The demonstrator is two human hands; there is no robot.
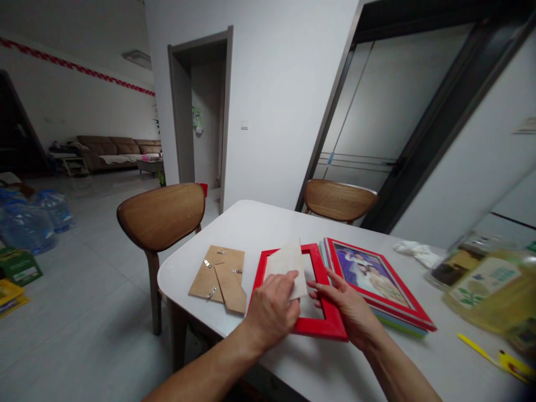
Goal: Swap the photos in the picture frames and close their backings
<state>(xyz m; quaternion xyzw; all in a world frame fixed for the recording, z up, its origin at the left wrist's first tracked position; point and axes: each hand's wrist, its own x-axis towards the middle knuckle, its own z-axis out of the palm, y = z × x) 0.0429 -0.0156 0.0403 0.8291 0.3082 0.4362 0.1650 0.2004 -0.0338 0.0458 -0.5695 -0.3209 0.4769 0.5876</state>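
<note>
A red picture frame [329, 326] is tilted up a little over the white table, its opening facing me. My left hand [274, 301] is closed on a pale sheet [285, 259] that stands at an angle in the frame's opening. Its thumb is partly hidden behind the fingers. My right hand [345, 298] grips the frame's right side, with fingertips reaching into the opening. To the left lies a brown backing board [211, 265] with metal clips and a stand leg. Beside my right hand is a stack of frames, topped by a red-framed photo [372, 273].
The white table [247, 218] has a rounded left corner. A yellow-liquid bottle [481, 279], a crumpled white cloth [419, 254] and a yellow tool [481, 349] lie on the right. Wooden chairs [163, 215] stand at the left and far sides.
</note>
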